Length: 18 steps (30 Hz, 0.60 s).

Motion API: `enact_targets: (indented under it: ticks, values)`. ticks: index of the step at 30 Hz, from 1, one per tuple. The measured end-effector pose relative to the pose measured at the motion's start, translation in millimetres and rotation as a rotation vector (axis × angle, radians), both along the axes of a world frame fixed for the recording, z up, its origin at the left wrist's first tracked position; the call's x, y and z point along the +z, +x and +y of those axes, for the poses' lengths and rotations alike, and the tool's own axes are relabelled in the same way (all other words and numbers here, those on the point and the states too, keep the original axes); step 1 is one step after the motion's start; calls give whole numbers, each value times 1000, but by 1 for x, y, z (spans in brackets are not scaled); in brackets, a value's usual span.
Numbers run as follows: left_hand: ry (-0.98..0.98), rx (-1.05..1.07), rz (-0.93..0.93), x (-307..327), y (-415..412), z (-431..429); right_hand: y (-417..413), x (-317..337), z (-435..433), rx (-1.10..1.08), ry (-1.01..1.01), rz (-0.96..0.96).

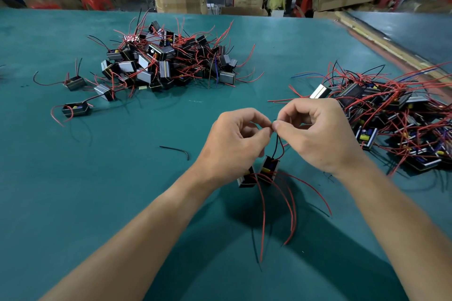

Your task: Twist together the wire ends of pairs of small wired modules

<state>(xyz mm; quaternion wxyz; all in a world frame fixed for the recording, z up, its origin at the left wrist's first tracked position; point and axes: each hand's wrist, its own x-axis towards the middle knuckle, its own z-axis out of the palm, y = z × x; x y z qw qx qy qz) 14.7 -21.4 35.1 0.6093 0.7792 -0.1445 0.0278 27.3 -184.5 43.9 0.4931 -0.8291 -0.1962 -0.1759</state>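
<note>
Two small black wired modules (267, 168) hang side by side under my hands, just above the green table (122, 178). Their short black and red wire ends (278, 140) rise to where my fingertips meet. My left hand (234, 139) pinches those wire ends from the left between thumb and forefinger. My right hand (315, 132) pinches the same spot from the right. Long red leads (291, 205) trail down from the modules toward me.
A heap of loose modules (166, 61) with red and black wires lies at the back centre-left, with three strays (75, 109) to its left. Another tangled pile (391, 124) fills the right side. A black wire scrap (176, 150) lies left of my hands. Cardboard boxes (181, 0) stand beyond the table.
</note>
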Motion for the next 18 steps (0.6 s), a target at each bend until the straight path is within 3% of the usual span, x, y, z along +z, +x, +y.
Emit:
enact_targets:
  ticks: [10, 18]
  values:
    - [24, 2, 26, 1, 0, 1, -1, 0, -1, 0, -12, 8]
    - [-88, 21, -4, 3, 1, 3, 1, -3, -3, -7, -16, -28]
